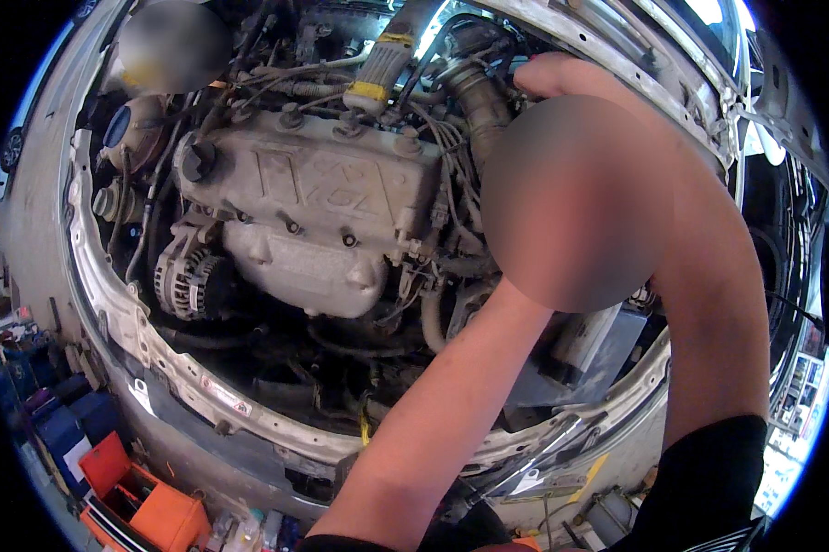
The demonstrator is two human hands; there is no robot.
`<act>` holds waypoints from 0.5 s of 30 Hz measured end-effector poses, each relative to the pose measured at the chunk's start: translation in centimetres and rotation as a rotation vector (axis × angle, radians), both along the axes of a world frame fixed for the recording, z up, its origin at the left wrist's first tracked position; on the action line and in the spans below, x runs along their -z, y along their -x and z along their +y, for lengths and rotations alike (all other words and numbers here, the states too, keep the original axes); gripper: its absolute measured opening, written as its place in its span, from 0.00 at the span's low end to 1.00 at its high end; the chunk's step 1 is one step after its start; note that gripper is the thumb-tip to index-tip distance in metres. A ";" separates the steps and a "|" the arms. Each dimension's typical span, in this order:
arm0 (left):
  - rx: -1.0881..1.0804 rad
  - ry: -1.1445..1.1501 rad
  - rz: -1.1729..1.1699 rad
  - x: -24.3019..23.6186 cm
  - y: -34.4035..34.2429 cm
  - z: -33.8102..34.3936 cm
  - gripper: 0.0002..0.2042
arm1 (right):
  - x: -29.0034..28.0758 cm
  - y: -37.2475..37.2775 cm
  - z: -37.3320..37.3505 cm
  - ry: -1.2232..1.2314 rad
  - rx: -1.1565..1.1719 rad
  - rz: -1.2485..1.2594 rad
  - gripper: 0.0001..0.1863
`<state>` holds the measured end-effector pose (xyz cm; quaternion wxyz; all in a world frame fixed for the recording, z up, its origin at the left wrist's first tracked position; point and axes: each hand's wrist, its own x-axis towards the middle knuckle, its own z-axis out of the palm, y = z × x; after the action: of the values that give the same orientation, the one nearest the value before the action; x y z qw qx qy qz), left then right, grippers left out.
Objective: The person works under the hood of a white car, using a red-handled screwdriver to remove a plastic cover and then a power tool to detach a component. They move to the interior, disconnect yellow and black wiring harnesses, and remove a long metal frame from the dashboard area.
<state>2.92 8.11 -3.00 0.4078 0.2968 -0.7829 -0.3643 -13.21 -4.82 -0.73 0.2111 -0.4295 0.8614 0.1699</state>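
My left forearm reaches up from the lower edge to the right side of an open engine bay. My left hand [575,207] lies under a round blurred patch, so its fingers and anything in them are hidden. Farther back, my right arm bends over it, and my right hand [554,75] is beside a ribbed air intake hose [480,103]. The right fingertips are tucked out of sight; I cannot tell what they touch. Left of both hands sits the dusty grey engine cover [313,175], with cables along its right end.
An alternator [189,276] and a blue-capped reservoir [137,131] sit at the left. A hose with yellow tape [377,74] crosses behind the engine cover. The car's front frame [276,419] curves along the near side. An orange toolbox [161,511] stands open at the lower left.
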 end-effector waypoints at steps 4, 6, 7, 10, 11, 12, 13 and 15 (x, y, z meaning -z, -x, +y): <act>-0.005 0.006 -0.001 0.3 0.3 0.1 0.12 | 0.2 0.2 -0.3 -0.068 -0.059 0.050 0.31; -0.003 0.005 0.001 0.3 0.3 0.1 0.12 | 0.4 0.3 -0.3 -0.077 -0.090 0.079 0.31; -0.001 0.004 -0.006 0.3 0.3 0.1 0.12 | 0.5 0.4 -0.3 -0.164 -0.176 0.107 0.30; -0.001 0.005 -0.020 0.1 0.2 0.0 0.11 | 0.5 0.9 -0.6 -0.313 -0.343 0.154 0.30; 0.003 0.002 -0.012 0.1 0.1 -0.1 0.11 | 0.6 1.1 -0.5 -0.291 -0.330 0.145 0.30; 0.015 -0.006 0.018 0.0 -0.1 -0.1 0.12 | 0.8 1.2 -0.5 -0.264 -0.311 0.133 0.30; 0.019 -0.010 0.028 -0.1 -0.2 -0.2 0.12 | 0.9 1.3 -0.4 -0.238 -0.291 0.119 0.30; 0.016 -0.016 0.033 0.1 -0.2 -0.3 0.12 | 1.2 1.6 -0.6 -0.180 -0.240 0.092 0.29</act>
<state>3.09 7.82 -3.06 0.4152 0.2877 -0.7756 -0.3785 -14.84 -5.37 -1.88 0.1874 -0.5006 0.7939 0.2898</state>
